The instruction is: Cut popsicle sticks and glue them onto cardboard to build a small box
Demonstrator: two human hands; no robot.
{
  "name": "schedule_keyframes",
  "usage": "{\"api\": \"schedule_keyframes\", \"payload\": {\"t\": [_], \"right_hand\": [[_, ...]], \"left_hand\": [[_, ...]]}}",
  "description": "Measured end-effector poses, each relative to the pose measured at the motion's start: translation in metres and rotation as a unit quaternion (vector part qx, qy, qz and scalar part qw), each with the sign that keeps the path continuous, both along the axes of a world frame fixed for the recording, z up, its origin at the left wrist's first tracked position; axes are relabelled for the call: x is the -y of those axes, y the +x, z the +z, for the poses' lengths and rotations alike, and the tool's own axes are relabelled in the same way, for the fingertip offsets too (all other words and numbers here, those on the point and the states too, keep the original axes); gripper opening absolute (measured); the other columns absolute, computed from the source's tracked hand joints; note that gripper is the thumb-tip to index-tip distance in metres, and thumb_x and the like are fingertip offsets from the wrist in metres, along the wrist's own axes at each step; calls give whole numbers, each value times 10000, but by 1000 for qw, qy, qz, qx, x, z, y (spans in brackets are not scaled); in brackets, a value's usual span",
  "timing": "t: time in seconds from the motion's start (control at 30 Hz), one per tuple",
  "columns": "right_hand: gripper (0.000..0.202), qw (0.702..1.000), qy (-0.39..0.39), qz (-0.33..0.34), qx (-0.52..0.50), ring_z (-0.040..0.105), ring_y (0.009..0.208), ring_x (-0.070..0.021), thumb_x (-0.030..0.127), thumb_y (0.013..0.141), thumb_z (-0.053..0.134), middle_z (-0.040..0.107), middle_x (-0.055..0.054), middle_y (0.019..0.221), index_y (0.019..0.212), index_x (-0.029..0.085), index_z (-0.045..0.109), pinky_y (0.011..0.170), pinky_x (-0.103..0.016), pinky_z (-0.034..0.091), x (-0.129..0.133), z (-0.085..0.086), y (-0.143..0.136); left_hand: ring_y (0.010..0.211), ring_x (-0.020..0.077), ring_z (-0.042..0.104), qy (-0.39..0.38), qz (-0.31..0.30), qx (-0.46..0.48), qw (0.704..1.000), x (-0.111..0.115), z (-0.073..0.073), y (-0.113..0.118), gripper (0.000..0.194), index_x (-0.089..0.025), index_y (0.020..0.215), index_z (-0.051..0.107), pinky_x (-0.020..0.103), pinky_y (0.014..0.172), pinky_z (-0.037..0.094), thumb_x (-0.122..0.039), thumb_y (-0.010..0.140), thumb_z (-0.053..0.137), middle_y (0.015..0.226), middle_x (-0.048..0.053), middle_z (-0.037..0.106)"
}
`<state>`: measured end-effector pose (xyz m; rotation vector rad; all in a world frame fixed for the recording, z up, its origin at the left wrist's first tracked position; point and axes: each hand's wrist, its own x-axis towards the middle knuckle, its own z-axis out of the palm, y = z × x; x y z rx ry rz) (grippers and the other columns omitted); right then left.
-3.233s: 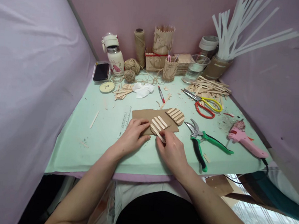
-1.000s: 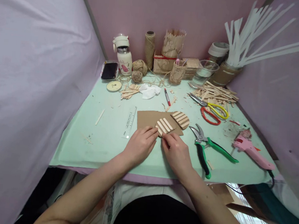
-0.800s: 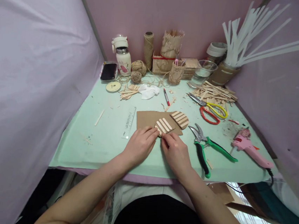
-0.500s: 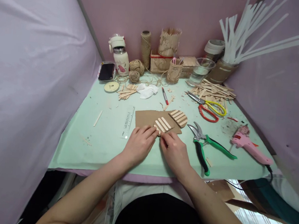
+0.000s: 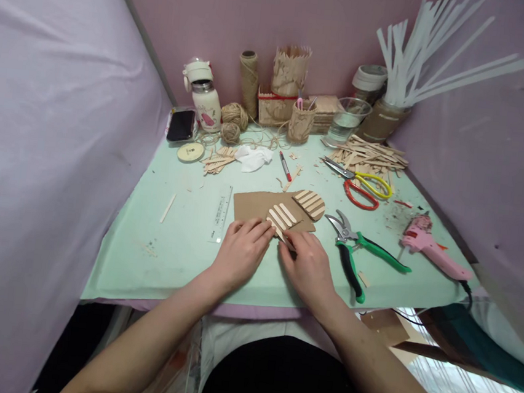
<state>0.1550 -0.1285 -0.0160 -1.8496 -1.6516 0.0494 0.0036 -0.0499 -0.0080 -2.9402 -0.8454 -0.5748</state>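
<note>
My left hand (image 5: 245,247) lies with its fingers flat at the front edge of a brown cardboard sheet (image 5: 248,206), fingertips touching the lower end of a row of pale craft sticks (image 5: 282,216). Thumb and fingers of my right hand (image 5: 310,264) are closed on one craft stick (image 5: 287,241), which slants beside that row. Part of this stick is hidden by the right fingers. Behind the right hand sits a rounded cardboard piece (image 5: 320,211) with parallel sticks across it.
Green-handled pruning shears (image 5: 353,245), large scissors (image 5: 359,192) and a pink glue gun (image 5: 437,253) lie to the right. A clear ruler (image 5: 221,214) is left of the cardboard. Stick piles (image 5: 372,154), twine balls (image 5: 234,116), a bottle (image 5: 206,108) and a water cup (image 5: 347,121) stand behind.
The stick in my right hand now shows, slanting away from the row, where before it was mostly hidden by the fingers. My left hand stays in place. The whole view has shifted slightly.
</note>
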Motion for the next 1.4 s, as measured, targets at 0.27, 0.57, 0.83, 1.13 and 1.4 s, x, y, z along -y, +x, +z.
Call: {"api": "schedule_keyframes", "payload": {"t": [0.27,0.57,0.83,1.13,1.4], "right_hand": [[136,998,-4,-14,-57,602,832,-234,185,892,528,681,-84,868,954,157,646,784,-355,470,-5,-8,0],[121,996,-23,-31,-77,590,771,-225,184,864,516,664,-75,817,890,165,633,741,-352,454,-9,-6,0],[111,996,-23,-36,-82,580,754,-224,195,855,514,647,-71,787,855,169,623,722,-352,446,-11,-7,1],[126,995,-23,-40,-88,581,750,-225,200,858,503,650,-72,779,853,170,626,716,-353,448,-12,-6,1],[121,995,-18,-42,-92,594,769,-231,200,852,515,654,-75,787,850,172,633,729,-355,456,-12,-8,1]], "left_hand": [[1184,233,573,12,-3,6,1000,0,-1,0,298,-181,1248,593,405,897,374,-210,989,449,1274,89,669],[1199,235,570,-2,-1,8,1000,-1,-2,0,311,-195,1261,592,410,905,377,-215,989,443,1276,94,666],[1191,235,573,3,-2,4,1000,0,-1,0,306,-185,1257,590,409,907,374,-218,992,441,1279,89,665],[1194,237,571,-12,0,12,1000,0,-2,0,321,-197,1268,591,410,913,386,-210,987,437,1272,107,663],[1203,231,566,-19,-2,13,1000,-1,-3,0,317,-196,1269,581,406,906,370,-218,1000,415,1292,104,654]]}}
